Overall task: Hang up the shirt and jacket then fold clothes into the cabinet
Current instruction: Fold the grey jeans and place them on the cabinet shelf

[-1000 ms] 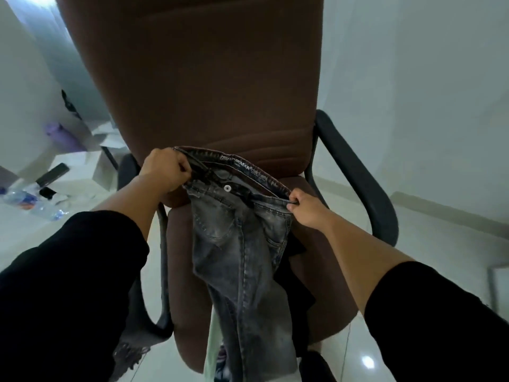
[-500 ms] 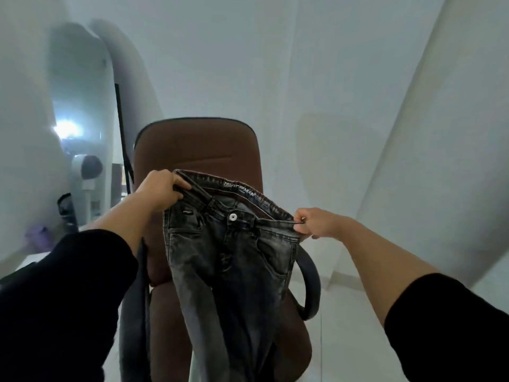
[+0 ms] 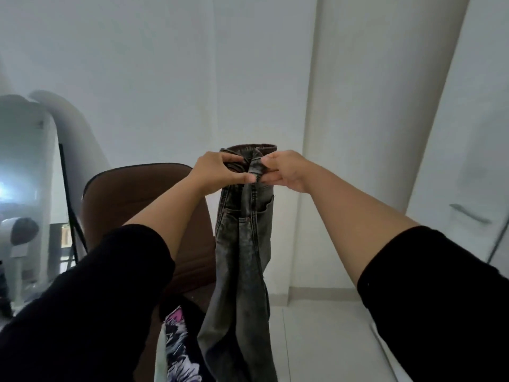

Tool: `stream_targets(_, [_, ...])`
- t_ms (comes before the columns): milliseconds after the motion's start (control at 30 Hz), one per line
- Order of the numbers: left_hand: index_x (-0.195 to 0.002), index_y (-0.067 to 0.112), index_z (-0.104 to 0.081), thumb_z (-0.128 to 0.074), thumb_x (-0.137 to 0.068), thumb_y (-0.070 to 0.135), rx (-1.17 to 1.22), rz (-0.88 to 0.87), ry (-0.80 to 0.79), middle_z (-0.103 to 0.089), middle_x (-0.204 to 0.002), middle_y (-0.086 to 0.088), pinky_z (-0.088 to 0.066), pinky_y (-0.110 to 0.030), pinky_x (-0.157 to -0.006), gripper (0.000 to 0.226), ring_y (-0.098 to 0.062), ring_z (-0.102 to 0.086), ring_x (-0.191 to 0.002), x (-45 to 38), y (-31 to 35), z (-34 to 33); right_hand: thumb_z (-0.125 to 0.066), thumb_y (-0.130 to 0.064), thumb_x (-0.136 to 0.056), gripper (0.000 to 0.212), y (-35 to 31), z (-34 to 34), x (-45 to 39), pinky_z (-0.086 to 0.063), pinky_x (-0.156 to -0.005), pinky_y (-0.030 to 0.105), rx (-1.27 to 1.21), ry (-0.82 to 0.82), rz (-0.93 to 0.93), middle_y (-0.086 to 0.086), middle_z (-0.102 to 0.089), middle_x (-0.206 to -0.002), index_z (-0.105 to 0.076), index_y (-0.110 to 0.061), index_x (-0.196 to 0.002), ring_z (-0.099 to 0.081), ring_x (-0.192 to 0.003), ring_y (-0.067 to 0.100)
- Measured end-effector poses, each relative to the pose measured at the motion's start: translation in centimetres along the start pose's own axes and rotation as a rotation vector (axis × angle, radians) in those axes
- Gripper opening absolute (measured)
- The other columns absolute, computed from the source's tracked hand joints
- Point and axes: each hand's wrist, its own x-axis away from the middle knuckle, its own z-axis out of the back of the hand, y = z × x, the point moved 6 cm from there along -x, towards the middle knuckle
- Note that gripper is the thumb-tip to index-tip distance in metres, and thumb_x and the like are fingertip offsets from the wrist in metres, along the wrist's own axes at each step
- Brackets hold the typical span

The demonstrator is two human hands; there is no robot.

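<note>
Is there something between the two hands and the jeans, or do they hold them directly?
Nothing visible stands between. The left hand and the right hand both grip the waistband of the jeans directly, close together, and the legs hang free beside the brown chair.

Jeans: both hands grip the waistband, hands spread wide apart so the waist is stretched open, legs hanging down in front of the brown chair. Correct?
Not quite. The head view shows the left hand and right hand close together at the waistband, so the jeans are folded in half lengthwise, not stretched open. The rest holds: both hands grip the waistband and the legs hang down in front of the brown chair.
</note>
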Motion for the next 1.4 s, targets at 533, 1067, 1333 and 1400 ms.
stream_targets(533, [-0.130,0.024,-0.057,-0.083,-0.065,0.036,-0.038,-0.164,0.036,-0.063,-0.121,-0.001,-0.041,-0.018,-0.087,0.072,-0.015,-0.057,-0.111,-2.1,9.4,-3.1,-0.023,-0.029,-0.103,0.034,-2.4,7.4,4.0,-0.040,-0.101,0.035,-0.259,0.027,-0.007,0.016,-0.063,-0.106,-0.049,-0.009,-0.110,-0.062,-0.096,0.025])
stream_targets(1067, [-0.104,0.013,-0.071,-0.040,-0.076,-0.013,0.723,-0.047,0.263,-0.068,-0.088,-0.003,-0.052,-0.025,-0.069,0.050,-0.020,-0.064,-0.082,-5.3,11.2,0.6,-0.073,-0.046,-0.074,0.092,7.0,12.5,7.2,-0.029,-0.108,0.051,0.073,0.153,-0.160,-0.006,-0.040,-0.141,-0.020,-0.029,-0.147,-0.036,-0.133,0.023])
stream_targets(1333, [-0.148,0.034,-0.011,-0.061,-0.081,0.047,0.638,0.118,0.203,-0.050,-0.134,-0.008,-0.043,-0.042,-0.093,0.085,-0.025,-0.053,-0.113,-4.6,7.3,2.5,-0.070,-0.021,-0.084,0.043,1.9,10.1,6.1,-0.050,-0.092,0.036,-0.199,0.321,0.103,0.012,-0.067,-0.116,-0.060,-0.002,-0.121,-0.063,-0.106,0.028])
stream_targets(1400, [-0.148,0.037,-0.003,-0.061,-0.052,0.080,0.659,0.322,0.116,-0.038,-0.147,-0.005,-0.033,-0.062,-0.099,0.120,-0.034,-0.045,-0.125,-3.4,3.5,1.1,-0.067,-0.018,-0.086,0.041,-0.3,10.0,5.8,-0.049,-0.096,0.038,-0.239,0.362,0.195,0.011,-0.066,-0.117,-0.058,-0.005,-0.124,-0.062,-0.110,0.028])
